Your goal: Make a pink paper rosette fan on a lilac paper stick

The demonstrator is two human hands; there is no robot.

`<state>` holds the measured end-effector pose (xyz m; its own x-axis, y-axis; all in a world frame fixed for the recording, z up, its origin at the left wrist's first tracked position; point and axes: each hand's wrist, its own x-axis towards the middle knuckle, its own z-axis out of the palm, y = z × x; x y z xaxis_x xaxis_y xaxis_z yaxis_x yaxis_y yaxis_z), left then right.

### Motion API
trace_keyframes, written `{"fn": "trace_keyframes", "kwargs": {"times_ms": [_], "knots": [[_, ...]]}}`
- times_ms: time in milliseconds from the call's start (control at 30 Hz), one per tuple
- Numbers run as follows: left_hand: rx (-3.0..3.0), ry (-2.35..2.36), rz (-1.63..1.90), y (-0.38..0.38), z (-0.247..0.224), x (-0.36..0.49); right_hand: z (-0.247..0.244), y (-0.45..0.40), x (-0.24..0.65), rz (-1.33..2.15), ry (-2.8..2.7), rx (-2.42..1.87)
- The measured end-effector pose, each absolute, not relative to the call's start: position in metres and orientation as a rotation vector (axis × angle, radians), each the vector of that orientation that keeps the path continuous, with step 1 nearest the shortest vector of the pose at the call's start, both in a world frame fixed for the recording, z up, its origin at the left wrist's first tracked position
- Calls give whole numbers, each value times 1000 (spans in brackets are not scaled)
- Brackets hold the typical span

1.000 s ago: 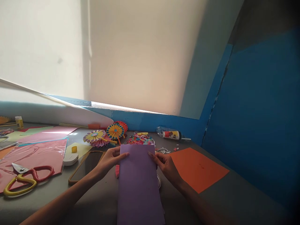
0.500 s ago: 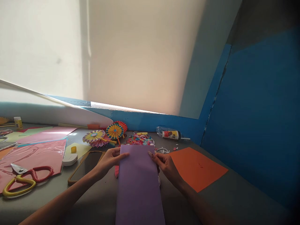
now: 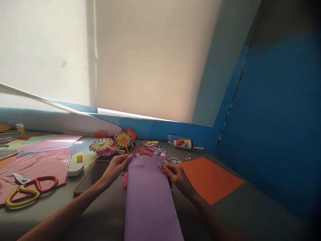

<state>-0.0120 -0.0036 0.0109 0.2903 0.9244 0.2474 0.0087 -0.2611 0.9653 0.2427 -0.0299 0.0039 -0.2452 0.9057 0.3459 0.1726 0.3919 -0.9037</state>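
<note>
- Where the view rises above the table (image 3: 100, 214), a pale blind (image 3: 150, 60) fills most of the background.
- Blue wall (image 3: 273, 110) stands to the right of the blind and also shows below it.
- Purple paper (image 3: 150, 201), a long strip, lies in front of the person at the middle of the table, its far end held by 2 hands and its near end running out of view.
- Pink sheet (image 3: 50, 164) in a clear sleeve lies at the left.
- Orange sheet (image 3: 213, 179) lies flat on the table, beside the right hand.
- Left hand (image 3: 117, 169) pinches the far left corner of the purple paper between thumb and fingers.
- Right hand (image 3: 175, 174) grips the strip near its far right corner, thumb on top, the other fingers partly hidden.
- Phone (image 3: 94, 175), in a tan case, lies partly behind the left forearm.
- Scissors (image 3: 32, 187), with 1 red and 1 yellow handle, rest partly on the pink sheet.
- Clear bottle (image 3: 184, 144) lies on its side near the wall.
- Folded paper fans (image 3: 123, 139), yellow, red, lilac and pink, stand grouped beyond the left hand.
- White case (image 3: 75, 169) sits near the phone.
- Yellow cap (image 3: 79, 158) is just beyond the white case.
- Colourful scraps (image 3: 150, 150) are heaped beyond the strip.
</note>
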Motion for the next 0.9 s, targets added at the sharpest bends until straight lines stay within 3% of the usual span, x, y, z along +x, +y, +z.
{"fn": "trace_keyframes", "kwargs": {"times_ms": [200,900], "knots": [[1514,792,952,2,5,-12,4,-33,238,859,-1624,-936],[1577,853,877,10,-10,-12,4,-25,244,657,-1511,-993]]}}
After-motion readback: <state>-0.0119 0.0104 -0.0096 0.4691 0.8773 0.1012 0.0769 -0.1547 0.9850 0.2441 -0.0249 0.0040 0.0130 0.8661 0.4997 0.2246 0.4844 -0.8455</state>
